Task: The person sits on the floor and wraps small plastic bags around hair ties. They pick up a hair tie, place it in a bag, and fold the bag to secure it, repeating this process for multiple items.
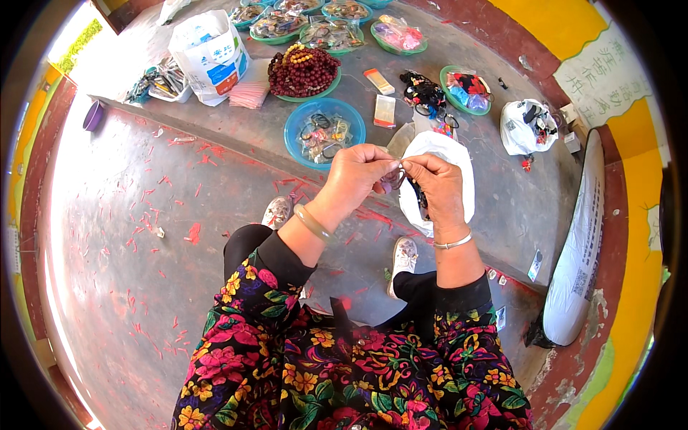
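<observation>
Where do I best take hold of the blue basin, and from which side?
Probably the left rim of the blue basin, coming from the left: its round edge is exposed there, while the left hand overlaps the near-right edge in this view. Better kept level, since small clear packets lie inside.

Centre of the frame, and the left hand (356, 174) and right hand (438, 190) meet, fingertips pinching a small dark piece (393, 182) between them! Behind the right hand, an open white bag (461, 175). Just above the left hand, a blue bowl (290, 137) holding little clear packets (324, 140); higher up, dark red beads (303, 74) heap up. Upper left, a purple tub (93, 116); right edge, a long pale sack (575, 258).
</observation>
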Demonstrator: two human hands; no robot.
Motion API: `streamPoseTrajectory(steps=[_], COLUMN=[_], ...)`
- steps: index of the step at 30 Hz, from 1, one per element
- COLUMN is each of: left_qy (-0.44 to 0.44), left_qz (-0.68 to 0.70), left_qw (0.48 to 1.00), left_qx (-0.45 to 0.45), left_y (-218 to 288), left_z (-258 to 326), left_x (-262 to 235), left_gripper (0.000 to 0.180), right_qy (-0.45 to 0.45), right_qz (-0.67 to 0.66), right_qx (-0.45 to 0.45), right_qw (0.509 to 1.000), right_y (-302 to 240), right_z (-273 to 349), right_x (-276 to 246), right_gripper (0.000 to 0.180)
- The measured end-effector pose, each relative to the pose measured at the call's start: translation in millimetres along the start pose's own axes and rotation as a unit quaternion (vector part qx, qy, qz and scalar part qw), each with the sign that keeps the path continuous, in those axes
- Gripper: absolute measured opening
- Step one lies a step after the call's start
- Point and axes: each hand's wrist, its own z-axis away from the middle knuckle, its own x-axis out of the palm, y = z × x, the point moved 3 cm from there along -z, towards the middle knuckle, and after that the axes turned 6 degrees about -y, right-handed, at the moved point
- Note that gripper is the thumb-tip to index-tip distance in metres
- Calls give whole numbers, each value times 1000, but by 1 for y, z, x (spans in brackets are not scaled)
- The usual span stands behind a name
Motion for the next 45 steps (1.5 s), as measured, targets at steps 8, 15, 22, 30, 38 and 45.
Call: streamPoseTrajectory(steps=[8, 15, 22, 30, 38, 45], left_qy=[-5, -17, -45, -56, -58, -40], left_qz=[15, 33, 61, 2, -1, 3], left_qw=[1000, 999, 997, 998, 996, 997], left_qx=[2, -11, -15, -34, -60, -65], left_y=[2, 6, 10, 11, 7, -3], left_z=[0, 2, 2, 4, 1, -1], left_x=[-1, -2, -3, -4, -1, -6], left_gripper=[10, 13, 18, 15, 8, 9], right_qy=[19, 9, 27, 30, 6, -26], right_qz=[-45, -92, -82, -72, -28, -11], right_qx=[-18, -17, 3, 26, 11, 15], right_qw=[999, 996, 996, 997, 1000, 999], right_y=[5, 6, 13, 13, 13, 15], right_z=[0, 0, -2, -2, -1, -1], right_x=[1, 3, -4, -8, -2, 0], right_gripper=[12, 11, 12, 13, 13, 13])
